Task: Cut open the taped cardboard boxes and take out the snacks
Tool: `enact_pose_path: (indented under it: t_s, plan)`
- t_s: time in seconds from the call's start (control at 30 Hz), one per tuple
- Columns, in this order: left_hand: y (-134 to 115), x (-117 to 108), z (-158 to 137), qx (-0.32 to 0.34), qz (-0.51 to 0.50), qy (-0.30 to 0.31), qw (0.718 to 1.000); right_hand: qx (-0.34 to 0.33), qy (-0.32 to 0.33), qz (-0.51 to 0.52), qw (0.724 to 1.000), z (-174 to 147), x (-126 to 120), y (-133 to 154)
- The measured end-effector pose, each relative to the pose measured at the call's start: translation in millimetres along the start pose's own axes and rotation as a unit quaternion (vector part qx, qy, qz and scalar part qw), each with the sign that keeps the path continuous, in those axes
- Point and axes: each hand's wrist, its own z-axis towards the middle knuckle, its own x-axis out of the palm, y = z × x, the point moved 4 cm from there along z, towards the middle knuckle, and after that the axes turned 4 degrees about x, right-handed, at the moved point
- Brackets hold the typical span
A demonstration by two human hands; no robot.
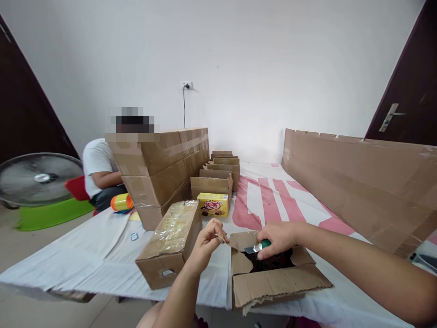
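Observation:
An opened cardboard box point(280, 284) with ragged flaps stands at the front of the table, dark contents partly visible inside. My right hand point(282, 237) is closed around a green-handled utility knife point(265, 244) over the opening. The knife's blade points left, close to the far left flap. At the box's far left corner, my left hand point(208, 239) pinches a thin torn edge of a cardboard flap point(223, 238). Left of that hand lies a taped carton point(170, 232) with a hand hole in its end. A yellow snack box point(213, 205) sits beyond.
Stacked sealed cartons point(167, 155) rise at left, with opened cartons point(211, 184) lined up beside them. A long cardboard panel point(341, 182) borders the right side. Another person point(102, 166) sits behind the stack, near an orange-yellow tape roll point(121, 202) and a fan point(20, 177).

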Motion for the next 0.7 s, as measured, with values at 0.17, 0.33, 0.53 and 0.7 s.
enact_pose_path:
  t_s: [0.17,0.33,0.53,0.7]
  plan:
    - [-17.6,6.7,-4.6,-0.006,-0.029,0.060,0.998,0.004,-0.007,-0.006,1.000,1.6,2.7,1.9]
    - [-33.0,-9.9,-8.4,0.022,-0.203,-0.105,0.973,0.004,-0.023,0.047,0.999,0.0,-2.5,-0.1]
    - [-14.5,-4.5,-3.6,-0.038,-0.019,-0.190,0.981,-0.075,-0.211,0.335,0.915,-19.3,-34.9,2.1]
    - [-6.7,24.5,-0.6,-0.072,0.015,-0.147,0.986,-0.035,-0.307,0.414,0.856,-15.8,-41.6,12.2]
